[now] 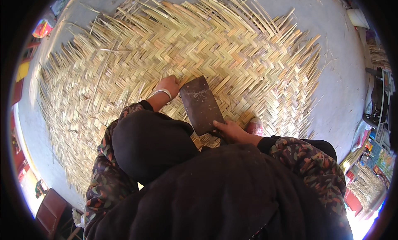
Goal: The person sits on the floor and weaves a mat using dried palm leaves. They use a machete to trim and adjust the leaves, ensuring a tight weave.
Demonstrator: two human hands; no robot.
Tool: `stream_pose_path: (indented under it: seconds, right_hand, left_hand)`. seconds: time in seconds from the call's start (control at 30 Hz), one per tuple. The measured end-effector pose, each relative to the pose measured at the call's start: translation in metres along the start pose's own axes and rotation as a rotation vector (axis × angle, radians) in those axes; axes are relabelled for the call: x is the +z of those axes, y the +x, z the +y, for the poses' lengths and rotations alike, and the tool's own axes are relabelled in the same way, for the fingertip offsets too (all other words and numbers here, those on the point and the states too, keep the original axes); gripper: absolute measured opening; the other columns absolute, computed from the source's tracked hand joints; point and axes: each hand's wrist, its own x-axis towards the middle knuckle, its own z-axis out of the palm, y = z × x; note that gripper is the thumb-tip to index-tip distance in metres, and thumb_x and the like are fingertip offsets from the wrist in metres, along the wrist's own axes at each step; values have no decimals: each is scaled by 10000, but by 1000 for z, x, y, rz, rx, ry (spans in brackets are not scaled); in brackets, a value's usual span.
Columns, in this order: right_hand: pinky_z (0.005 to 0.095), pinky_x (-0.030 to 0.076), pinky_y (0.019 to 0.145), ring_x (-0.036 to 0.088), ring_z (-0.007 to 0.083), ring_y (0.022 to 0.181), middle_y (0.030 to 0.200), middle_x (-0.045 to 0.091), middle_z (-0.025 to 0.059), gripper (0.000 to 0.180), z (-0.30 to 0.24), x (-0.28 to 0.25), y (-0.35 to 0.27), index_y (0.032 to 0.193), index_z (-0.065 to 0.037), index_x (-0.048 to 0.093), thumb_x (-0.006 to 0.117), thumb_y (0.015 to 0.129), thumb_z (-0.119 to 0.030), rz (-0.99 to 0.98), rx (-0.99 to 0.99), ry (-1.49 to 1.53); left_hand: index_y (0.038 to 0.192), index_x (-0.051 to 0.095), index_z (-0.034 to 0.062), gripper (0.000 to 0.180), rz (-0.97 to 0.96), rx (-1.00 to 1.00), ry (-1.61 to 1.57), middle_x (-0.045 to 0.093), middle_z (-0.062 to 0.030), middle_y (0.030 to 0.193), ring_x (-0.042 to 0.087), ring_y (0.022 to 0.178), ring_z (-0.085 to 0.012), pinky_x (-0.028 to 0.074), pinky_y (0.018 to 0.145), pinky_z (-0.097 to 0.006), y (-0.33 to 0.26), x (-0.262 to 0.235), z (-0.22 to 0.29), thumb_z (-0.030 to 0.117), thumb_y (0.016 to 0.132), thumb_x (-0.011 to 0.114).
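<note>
A large mat [232, 74] of flat, straw-coloured strips in a zigzag weave lies on the floor before me. My right hand [232, 131] grips a broad, dark rectangular blade [201, 103] like a cleaver at its near corner, with the thumb on its face. Its flat, scuffed side faces up and the far end points away over the mat. Just left of that far end, my left hand [169, 85], with a pale bangle at the wrist, rests closed on the weave. Its curled fingers hide whatever they may hold.
Loose strip ends [265, 22] stick out along the mat's far edge. A reddish shoe [254, 126] shows beside my right hand. Grey floor [338, 70] surrounds the mat. At the right stand a dark wheeled object [375, 99] and a bundle of dry fibres [367, 184]; a maroon chair [50, 213] is lower left.
</note>
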Motion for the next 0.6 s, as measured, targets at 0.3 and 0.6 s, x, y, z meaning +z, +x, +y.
stream_pose_path:
  seconds: [0.3, 0.6]
  right_hand:
    - [295, 299, 437, 344, 140, 464, 550, 351, -1, 475, -47, -32, -28, 690, -118, 432, 577, 924, -506, -204, 270, 110]
    - [292, 382, 426, 450, 113, 454, 565, 436, 6, 466, -125, -82, -29, 818, -39, 551, 591, 920, -492, -27, 52, -720]
  left_hand:
    - [911, 702, 55, 431, -203, -166, -34, 685, -201, 959, 643, 928, -374, 490, 807, -460, 7, -5, 13, 461, 814, 595]
    - [833, 670, 30, 431, -85, -84, -59, 639, -114, 625, 636, 524, -215, 502, 568, -372, 7, 7, 3, 451, 875, 586]
